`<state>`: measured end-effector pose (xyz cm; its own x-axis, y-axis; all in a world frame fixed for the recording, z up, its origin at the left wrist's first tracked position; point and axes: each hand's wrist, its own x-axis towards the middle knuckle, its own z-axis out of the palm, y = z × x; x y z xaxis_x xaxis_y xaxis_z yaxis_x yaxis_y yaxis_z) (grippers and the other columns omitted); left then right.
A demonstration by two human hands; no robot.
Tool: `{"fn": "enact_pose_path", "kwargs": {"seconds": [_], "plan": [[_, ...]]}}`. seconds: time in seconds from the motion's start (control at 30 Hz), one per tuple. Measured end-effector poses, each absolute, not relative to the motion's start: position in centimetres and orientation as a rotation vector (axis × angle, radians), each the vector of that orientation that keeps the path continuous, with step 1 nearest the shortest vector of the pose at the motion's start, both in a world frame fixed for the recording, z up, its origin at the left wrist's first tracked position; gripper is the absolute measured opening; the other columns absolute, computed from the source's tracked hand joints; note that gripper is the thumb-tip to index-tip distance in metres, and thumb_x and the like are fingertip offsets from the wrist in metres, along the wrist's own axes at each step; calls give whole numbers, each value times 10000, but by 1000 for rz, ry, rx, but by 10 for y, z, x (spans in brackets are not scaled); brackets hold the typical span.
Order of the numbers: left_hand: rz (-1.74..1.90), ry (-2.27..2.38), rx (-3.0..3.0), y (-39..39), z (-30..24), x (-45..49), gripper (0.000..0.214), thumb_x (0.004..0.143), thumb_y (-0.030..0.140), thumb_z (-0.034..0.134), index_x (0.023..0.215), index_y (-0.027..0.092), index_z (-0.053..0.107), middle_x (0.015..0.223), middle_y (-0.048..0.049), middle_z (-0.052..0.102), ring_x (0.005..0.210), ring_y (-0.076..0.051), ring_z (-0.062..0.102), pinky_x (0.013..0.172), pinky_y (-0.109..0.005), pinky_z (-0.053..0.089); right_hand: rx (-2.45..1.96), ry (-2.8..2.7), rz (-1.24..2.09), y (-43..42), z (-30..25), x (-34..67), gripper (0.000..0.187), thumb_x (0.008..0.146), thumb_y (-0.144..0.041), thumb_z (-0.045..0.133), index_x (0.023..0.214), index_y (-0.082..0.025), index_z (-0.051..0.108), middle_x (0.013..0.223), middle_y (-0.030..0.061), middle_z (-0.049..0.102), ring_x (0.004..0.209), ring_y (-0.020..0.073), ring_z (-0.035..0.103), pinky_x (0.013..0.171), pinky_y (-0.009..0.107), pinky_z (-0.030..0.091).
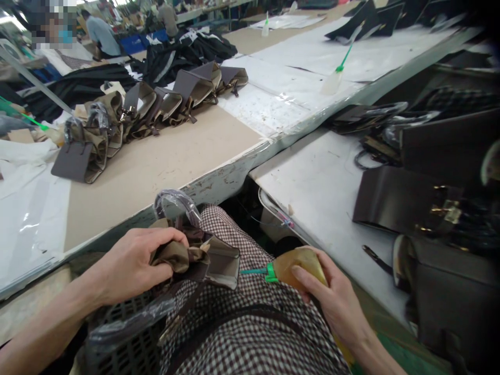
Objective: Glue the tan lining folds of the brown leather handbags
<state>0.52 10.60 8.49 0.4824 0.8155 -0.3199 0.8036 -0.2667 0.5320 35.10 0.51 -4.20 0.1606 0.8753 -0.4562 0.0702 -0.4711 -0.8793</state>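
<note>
Across my lap, on a brown-and-white checked apron (pixel 242 338), lies a dark brown handbag (pixel 224 263) with plastic-wrapped handles. My left hand (pixel 136 260) grips the bag's bunched olive lining, thumb and fingers closed on the cloth. In my right hand (pixel 328 286) is a squeeze glue bottle (pixel 302 263) of yellowish liquid, lying nearly level. Its green cap and thin nozzle point left, with the tip close to the bag's edge; whether it touches I cannot tell. Part of the bag's far side is hidden behind my left hand.
A long table (pixel 167 161) runs ahead, bearing a row of brown bags (pixel 156 104) and another glue bottle (pixel 334 78). On my right, a white side table (pixel 312 172) carries several dark bags (pixel 394 200). A plastic crate (pixel 121 333) stands below left. People work far back.
</note>
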Motion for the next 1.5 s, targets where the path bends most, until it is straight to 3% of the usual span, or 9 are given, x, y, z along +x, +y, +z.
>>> {"fn": "enact_pose_path", "kwargs": {"seconds": [0.07,0.17,0.43,0.7,1.2,1.33,1.4,1.5], "plan": [[46,1353,2137,93,81,7,354,708,73,563,999,234,684,876,30,725,762,-161,645,708,-243,445,-1750,-1028,1272,10,-46,351,543,812,-564,723,1223,-259,542,996,31,668,779,217,634,662,334,531],[77,1377,2152,77,71,7,391,703,62,540,1022,251,663,965,34,734,854,-166,667,777,-254,458,-1758,-1183,1129,19,-54,347,560,794,-561,739,1229,-264,547,1129,58,666,1008,277,650,894,411,523],[112,1367,2166,52,58,-3,426,689,55,550,1045,273,631,990,47,733,896,-164,678,816,-259,474,-1711,-1460,908,43,-65,335,535,814,-548,728,1220,-247,552,1190,80,651,1039,282,635,949,442,494],[121,1373,2183,47,53,-3,444,678,71,542,1056,285,632,996,46,739,894,-173,691,814,-273,487,-1713,-1521,1116,38,-60,335,442,844,-499,698,1184,-258,551,1084,38,680,965,252,651,887,388,504],[134,1407,2205,10,39,-12,451,669,65,505,1048,284,614,940,27,735,828,-170,711,745,-250,533,-1826,-1329,1262,21,-64,335,481,820,-507,686,1200,-250,542,1081,40,695,972,266,667,895,409,516],[176,1390,2202,1,36,-12,473,644,61,497,1046,284,610,932,27,733,826,-167,712,747,-243,539,-1862,-1230,1378,18,-60,334,501,813,-530,678,1202,-247,537,929,19,708,730,231,672,675,364,545],[189,1397,2206,-1,35,-12,454,643,69,502,1027,281,615,919,26,733,816,-168,712,734,-239,540,-1877,-1136,1437,17,-58,334,511,815,-543,676,1205,-249,527,784,-18,682,553,190,603,535,327,502],[195,1413,2201,-3,34,-12,432,642,73,503,1004,274,625,900,21,732,794,-167,709,724,-234,540,-1877,-1027,1459,18,-56,334,502,821,-561,676,1186,-251,524,609,-70,597,448,160,518,472,299,455]]}}
